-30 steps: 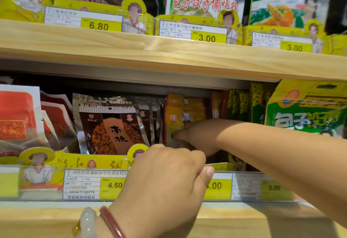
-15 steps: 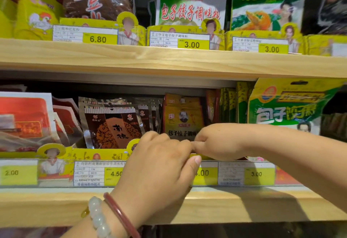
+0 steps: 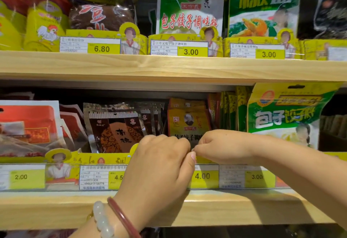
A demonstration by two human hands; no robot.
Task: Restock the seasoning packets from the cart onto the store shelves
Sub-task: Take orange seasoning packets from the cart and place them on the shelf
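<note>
On the lower shelf (image 3: 225,207) a row of yellow-orange seasoning packets (image 3: 187,119) stands upright behind the price rail (image 3: 234,176). My left hand (image 3: 157,168) comes up from below, with its fingers curled over the bottom of the front packet and its thumb tip pointing right. From the right, my right hand (image 3: 221,146) curls its fingers on the same packet's lower edge and touches my left thumb. Both hands hide the packet's bottom. No cart is in view.
Brown foil packets (image 3: 116,128) stand left of the yellow row, and red-and-white packets (image 3: 28,123) further left. A large green-yellow bag (image 3: 283,110) and thin yellow packets stand to the right. The upper shelf (image 3: 169,66) carries more bags and price tags.
My right hand has drawn back from deep among the packets to the shelf front. It now meets my left hand there. The view has pulled back and tilted slightly up.
</note>
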